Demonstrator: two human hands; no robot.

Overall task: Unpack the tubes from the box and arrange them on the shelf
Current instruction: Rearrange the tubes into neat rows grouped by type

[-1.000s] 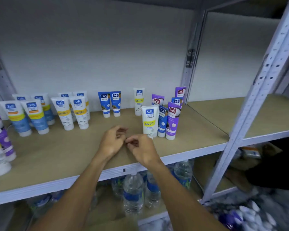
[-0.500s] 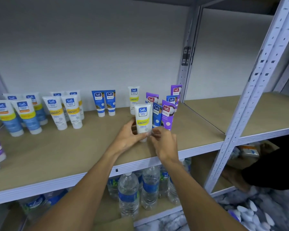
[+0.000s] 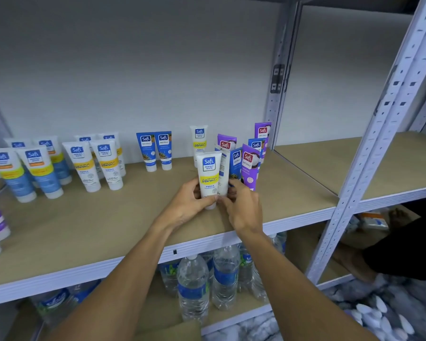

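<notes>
2 hands closed on 1 tube: left hand [image 3: 186,205] wrapped round the lower part of a white Vitamin C tube [image 3: 209,173], thumb across its front; right hand [image 3: 244,207] pinching the same tube's lower edge from 3 o'clock with curled fingers. Tube upright, cap down, at the front middle of the shelf [image 3: 108,230]; resting on the board or just off it, cannot tell. Just beside it at 2 o'clock, a tight cluster: a blue tube [image 3: 235,163] and a purple tube [image 3: 250,166], more purple and blue behind. At 12 o'clock, 1 lone white tube [image 3: 199,141] near the wall. At 11 o'clock, 2 blue Naturals tubes [image 3: 155,151] side by side. From 10 to 9 o'clock, paired Vitamin C tubes [image 3: 94,166], then blue-and-yellow tubes [image 3: 22,173]. At 6 o'clock, under the shelf, water bottles [image 3: 193,286].
</notes>
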